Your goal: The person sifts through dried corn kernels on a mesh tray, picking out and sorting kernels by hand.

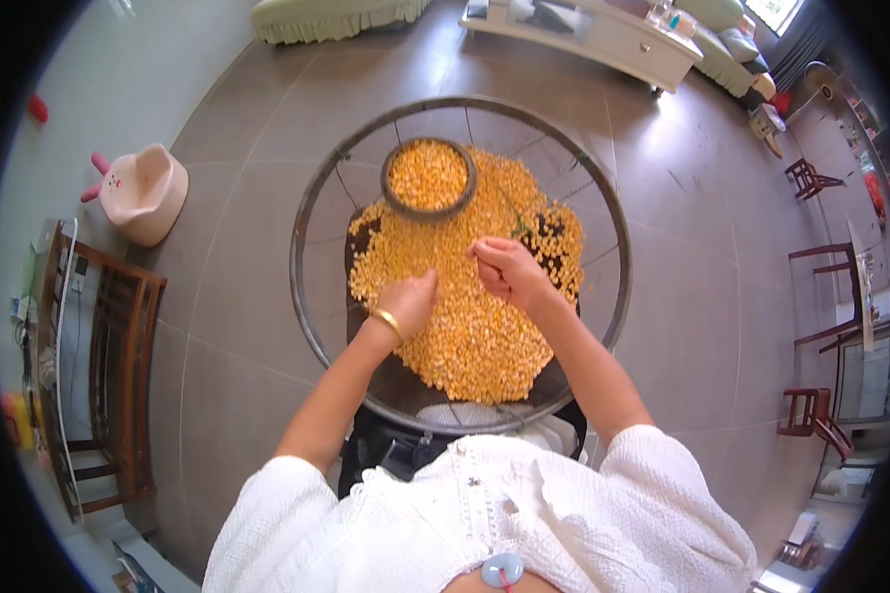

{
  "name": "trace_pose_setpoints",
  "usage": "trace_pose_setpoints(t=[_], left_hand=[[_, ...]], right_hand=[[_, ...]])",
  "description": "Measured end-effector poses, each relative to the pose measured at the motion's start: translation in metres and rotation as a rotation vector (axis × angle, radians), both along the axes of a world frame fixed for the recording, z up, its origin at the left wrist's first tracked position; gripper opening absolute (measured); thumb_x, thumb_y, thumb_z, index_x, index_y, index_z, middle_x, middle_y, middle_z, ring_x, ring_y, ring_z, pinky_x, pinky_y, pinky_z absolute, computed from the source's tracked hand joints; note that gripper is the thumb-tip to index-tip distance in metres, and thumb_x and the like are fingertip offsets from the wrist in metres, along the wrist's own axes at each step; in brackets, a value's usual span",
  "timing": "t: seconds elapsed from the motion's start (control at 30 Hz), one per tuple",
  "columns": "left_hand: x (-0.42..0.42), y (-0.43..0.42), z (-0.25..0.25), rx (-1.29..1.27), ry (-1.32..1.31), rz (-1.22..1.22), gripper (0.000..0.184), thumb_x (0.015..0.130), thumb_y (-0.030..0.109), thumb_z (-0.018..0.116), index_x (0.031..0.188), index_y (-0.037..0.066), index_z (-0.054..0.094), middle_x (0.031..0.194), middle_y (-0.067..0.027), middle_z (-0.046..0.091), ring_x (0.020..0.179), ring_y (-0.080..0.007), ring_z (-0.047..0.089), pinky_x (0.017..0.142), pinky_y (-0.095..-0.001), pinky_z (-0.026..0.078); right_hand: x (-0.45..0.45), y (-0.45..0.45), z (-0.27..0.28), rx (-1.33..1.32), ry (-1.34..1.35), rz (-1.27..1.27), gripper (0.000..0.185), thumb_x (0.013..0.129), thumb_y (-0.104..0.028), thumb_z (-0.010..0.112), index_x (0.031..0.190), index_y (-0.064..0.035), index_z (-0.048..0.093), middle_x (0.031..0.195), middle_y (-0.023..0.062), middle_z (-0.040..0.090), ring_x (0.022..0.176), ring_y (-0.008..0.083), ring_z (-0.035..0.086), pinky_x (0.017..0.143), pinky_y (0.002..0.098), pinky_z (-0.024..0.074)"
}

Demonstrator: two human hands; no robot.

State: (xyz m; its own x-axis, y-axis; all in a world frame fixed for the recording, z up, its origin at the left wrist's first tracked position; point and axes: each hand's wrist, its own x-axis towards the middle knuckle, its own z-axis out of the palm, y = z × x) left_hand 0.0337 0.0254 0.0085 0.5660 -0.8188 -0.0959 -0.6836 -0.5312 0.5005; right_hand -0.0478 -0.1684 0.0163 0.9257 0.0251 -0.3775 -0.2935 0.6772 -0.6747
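Loose yellow corn kernels (480, 346) lie spread over a dark surface inside a large round rim (300, 232). A round bowl (472, 188) full of kernels sits on the far part of the spread. My left hand (408, 299), with a gold bangle at the wrist, is low over the kernels on the left. Its fingers are curled and mostly hidden under it. My right hand (509, 269) is closed in a pinch above the kernels, right of centre and nearer the bowl. Whatever either hand holds is too small or hidden to make out.
A pink-eared child's seat (146, 198) stands on the tiled floor at left, near a wooden bench (119, 366). A white low cabinet (593, 44) is at the far side. Red-brown stools (811, 180) and a chair stand along the right.
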Motion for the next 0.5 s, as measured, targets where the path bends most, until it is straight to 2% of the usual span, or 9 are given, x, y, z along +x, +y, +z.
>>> trace_pose_setpoints(t=[0.07, 0.1, 0.17, 0.27, 0.33, 0.4, 0.43, 0.47, 0.5], left_hand=[[-0.006, -0.003, -0.005, 0.31, -0.167, -0.066, 0.013, 0.087, 0.018, 0.052, 0.091, 0.006, 0.055, 0.079, -0.0163, 0.065, 0.076, -0.0339, 0.064, 0.067, -0.0447, 0.05], [-0.007, -0.003, -0.005, 0.321, -0.143, -0.069, 0.013, 0.087, 0.018, 0.052, 0.091, 0.006, 0.055, 0.079, -0.0163, 0.065, 0.076, -0.0339, 0.064, 0.067, -0.0447, 0.05], [-0.006, -0.006, -0.005, 0.305, -0.14, -0.052, 0.015, 0.087, 0.019, 0.052, 0.092, 0.005, 0.054, 0.08, -0.017, 0.065, 0.075, -0.034, 0.063, 0.067, -0.0451, 0.049], [0.005, -0.002, -0.009, -0.004, 0.066, 0.014, 0.02, 0.087, 0.02, 0.055, 0.092, 0.002, 0.054, 0.079, -0.0213, 0.064, 0.069, -0.0341, 0.063, 0.061, -0.0449, 0.049], [0.011, -0.004, 0.002, -0.129, 0.366, 0.112, 0.017, 0.087, 0.02, 0.055, 0.092, 0.003, 0.054, 0.073, -0.0152, 0.06, 0.06, -0.0262, 0.057, 0.054, -0.038, 0.045], [0.016, -0.004, 0.016, -0.39, 0.958, 0.316, 0.013, 0.089, 0.018, 0.056, 0.091, 0.005, 0.054, 0.06, -0.003, 0.052, 0.043, -0.0103, 0.044, 0.04, -0.0242, 0.035], [0.019, 0.0, 0.025, -0.506, 1.189, 0.328, 0.012, 0.093, 0.018, 0.049, 0.089, 0.007, 0.052, 0.06, -0.0003, 0.049, 0.04, -0.0055, 0.036, 0.035, -0.0186, 0.027], [0.023, 0.003, 0.027, -0.508, 1.189, 0.331, 0.012, 0.093, 0.018, 0.049, 0.089, 0.007, 0.052, 0.06, -0.0003, 0.049, 0.04, -0.0055, 0.036, 0.035, -0.0186, 0.027], [0.027, 0.006, 0.028, -0.658, 1.397, 0.308, 0.013, 0.093, 0.017, 0.045, 0.087, 0.007, 0.051, 0.06, -0.001, 0.048, 0.039, -0.0064, 0.035, 0.034, -0.02, 0.027]], right_hand=[[0.003, 0.008, -0.005, -0.667, 0.088, 0.064, 0.02, 0.091, -0.024, 0.053, 0.085, -0.0042, 0.052, 0.061, 0.0059, 0.056, 0.045, 0.0164, 0.048, 0.039, 0.0298, 0.0355], [0.001, 0.012, -0.018, -0.654, 0.109, 0.073, 0.02, 0.091, -0.024, 0.053, 0.085, -0.0042, 0.052, 0.061, 0.0059, 0.056, 0.045, 0.0164, 0.048, 0.039, 0.0298, 0.0355], [-0.003, 0.018, -0.047, -1.824, -0.143, 0.114, 0.019, 0.089, -0.023, 0.054, 0.09, -0.0044, 0.054, 0.066, 0.0114, 0.061, 0.06, 0.0291, 0.059, 0.053, 0.0399, 0.0447], [-0.003, 0.026, -0.028, -1.817, 0.074, 0.405, 0.02, 0.086, -0.02, 0.055, 0.098, -0.0039, 0.054, 0.079, 0.0192, 0.063, 0.081, 0.0373, 0.061, 0.067, 0.0453, 0.0465], [-0.001, 0.026, -0.022, -1.826, 0.101, 0.379, 0.018, 0.086, -0.019, 0.055, 0.094, -0.0033, 0.055, 0.076, 0.0177, 0.062, 0.075, 0.032, 0.061, 0.064, 0.0418, 0.0469], [0.002, 0.023, -0.019, -1.493, 0.103, 0.181, 0.017, 0.086, -0.02, 0.056, 0.085, -0.0024, 0.055, 0.07, 0.0113, 0.061, 0.067, 0.0264, 0.059, 0.065, 0.0392, 0.0473], [0.001, 0.022, -0.01, -1.216, 0.065, 0.079, 0.02, 0.089, -0.02, 0.054, 0.078, -0.0032, 0.055, 0.064, 0.0044, 0.056, 0.052, 0.0164, 0.05, 0.051, 0.0327, 0.0438], [0.0, 0.013, -0.008, -1.216, 0.064, 0.083, 0.02, 0.089, -0.02, 0.054, 0.078, -0.0032, 0.055, 0.064, 0.0044, 0.056, 0.052, 0.0164, 0.05, 0.051, 0.0327, 0.0438], [-0.001, -0.002, -0.007, -0.674, -0.088, 0.064, 0.019, 0.09, -0.018, 0.053, 0.076, -0.0053, 0.054, 0.065, 0.0041, 0.056, 0.049, 0.0128, 0.045, 0.046, 0.0282, 0.0384]])
